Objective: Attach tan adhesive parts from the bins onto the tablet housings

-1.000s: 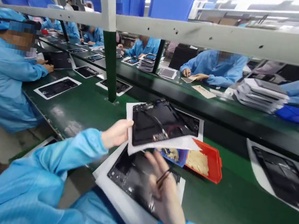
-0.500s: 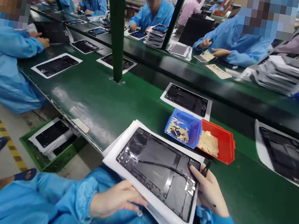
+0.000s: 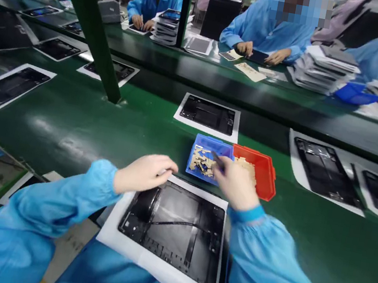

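Observation:
My right hand (image 3: 236,181) grips dark tweezers (image 3: 218,160), blurred by motion, with the tip over the blue bin (image 3: 191,159). Small tan pieces (image 3: 201,163) lie loose in that bin. My left hand (image 3: 147,173) hovers by the far left edge of a black tablet housing (image 3: 174,226). Its fingers are curled together, and whatever they may hold is hidden. The housing lies open side up on white sheets (image 3: 140,252) at the front edge of the bench, with a black cable running across its inside.
Beside the blue bin stands a red bin (image 3: 267,175) with tan pieces. Several other housings on white sheets, such as one behind the bins (image 3: 208,114), lie along the green bench (image 3: 147,129). A slanted green post (image 3: 93,41) rises at left. Co-workers in blue sit opposite.
My right hand has left the housing's right edge and reached the blue bin with the tweezers. My left hand has moved from the near edge to the far left edge. The view has turned right.

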A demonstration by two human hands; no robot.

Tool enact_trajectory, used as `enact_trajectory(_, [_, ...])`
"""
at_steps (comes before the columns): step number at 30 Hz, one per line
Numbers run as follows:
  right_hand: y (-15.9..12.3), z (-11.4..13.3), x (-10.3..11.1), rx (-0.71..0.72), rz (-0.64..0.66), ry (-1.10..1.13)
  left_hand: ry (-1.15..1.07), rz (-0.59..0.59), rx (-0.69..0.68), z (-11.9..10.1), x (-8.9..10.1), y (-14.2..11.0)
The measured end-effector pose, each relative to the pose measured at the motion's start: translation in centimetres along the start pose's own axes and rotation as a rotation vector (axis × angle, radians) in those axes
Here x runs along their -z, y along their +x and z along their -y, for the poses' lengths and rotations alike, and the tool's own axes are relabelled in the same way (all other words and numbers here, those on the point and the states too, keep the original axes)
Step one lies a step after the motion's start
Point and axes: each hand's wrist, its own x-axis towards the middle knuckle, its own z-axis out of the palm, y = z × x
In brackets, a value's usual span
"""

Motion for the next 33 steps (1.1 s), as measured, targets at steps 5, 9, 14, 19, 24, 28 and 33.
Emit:
enact_trajectory(5, [5.4,0.1,-4.6,-0.115,0.066,-0.108,-0.048,-0.141,0.033,3.8,-2.3,6.6])
enact_trajectory(9, [5.0,-0.9,-4.4,-0.077,0.031,-0.09,-0.098,-0.176,0.043,4.6,-3.0,8.7])
enact_trajectory(14, [3.1,-1.8,-1.5,0.028,-0.142,0.022,-0.125,-0.185,-0.112,2.5,-3.1,10.8])
enact_trajectory(19, [1.7,-2.2,-0.3,0.152,-0.249,0.28,-0.236,-0.033,-0.097,0.4,-3.8,12.0])
enact_trajectory(24, [1.2,-2.1,-0.6,0.018,-0.475,0.528,-0.443,-0.012,0.018,-0.8,-4.2,11.6])
enact_trajectory(28, [0.8,-2.2,-0.7,0.062,-0.375,0.753,-0.521,-0.072,0.057,-1.7,-4.3,11.5])
enact_trajectory(33, [0.4,-3.0,-1.0,0.065,-0.406,0.833,-0.572,-0.107,0.077,-2.9,-5.0,11.9])
